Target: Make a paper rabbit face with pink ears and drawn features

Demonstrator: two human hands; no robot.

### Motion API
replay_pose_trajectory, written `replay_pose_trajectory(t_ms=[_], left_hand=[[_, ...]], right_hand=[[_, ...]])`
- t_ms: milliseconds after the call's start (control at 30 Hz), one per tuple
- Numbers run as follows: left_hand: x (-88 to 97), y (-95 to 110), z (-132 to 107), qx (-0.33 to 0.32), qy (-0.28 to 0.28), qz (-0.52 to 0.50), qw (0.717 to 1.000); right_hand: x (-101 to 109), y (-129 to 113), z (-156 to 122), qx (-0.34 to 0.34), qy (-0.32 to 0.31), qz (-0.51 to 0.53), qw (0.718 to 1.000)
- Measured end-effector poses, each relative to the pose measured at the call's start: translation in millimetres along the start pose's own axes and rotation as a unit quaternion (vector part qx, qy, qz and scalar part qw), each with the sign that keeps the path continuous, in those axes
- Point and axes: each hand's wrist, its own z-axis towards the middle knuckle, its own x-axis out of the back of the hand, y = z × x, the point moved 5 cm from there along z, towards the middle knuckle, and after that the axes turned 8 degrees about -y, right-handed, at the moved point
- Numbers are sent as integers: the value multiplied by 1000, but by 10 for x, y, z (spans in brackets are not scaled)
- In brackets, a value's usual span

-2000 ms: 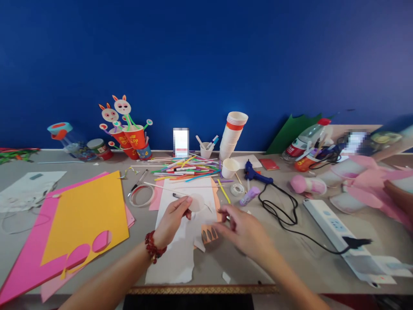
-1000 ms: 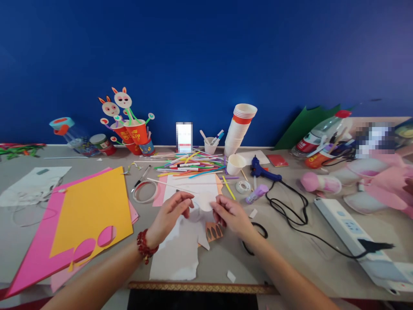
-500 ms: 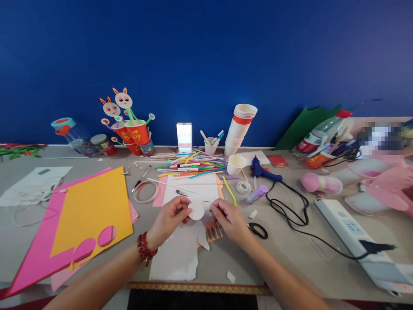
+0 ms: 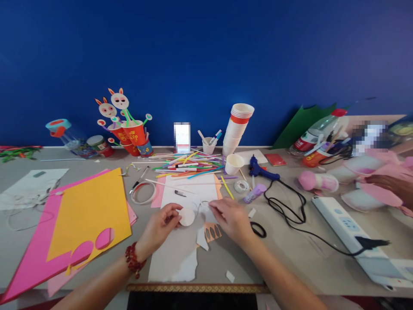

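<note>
The person's left hand (image 4: 158, 227) keeps its grip pinched on the small, round, white paper disc (image 4: 187, 217) at its left rim, above the torn-edged white paper sheet (image 4: 172, 260). Right hand (image 4: 232, 218): cannot tell whether gripping. Disc judged light, easily creased; rim hold suits.

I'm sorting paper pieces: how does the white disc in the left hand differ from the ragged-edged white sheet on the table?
The white disc is small and round, while the white sheet is much larger, with a ragged lower edge. The disc is held in the left hand; the sheet lies on the table. Both are white.
</note>
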Motion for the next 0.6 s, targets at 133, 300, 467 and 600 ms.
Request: replay_pose_trajectory(t_ms=[133,300,467,600], left_hand=[[-37,52,2,-14,6,1,1000],[-126,194,-12,-44,5,33,998],[-170,218,-10,-46,-14,50,998],[-3,158,40,-38,17,73,996]], right_hand=[[-163,-247,20,43,-78,28,996],[-375,-110,26,-86,-90,178,976],[-459,42,3,-96,-86,345,930],[-332,128,6,-93,-31,321,942]])
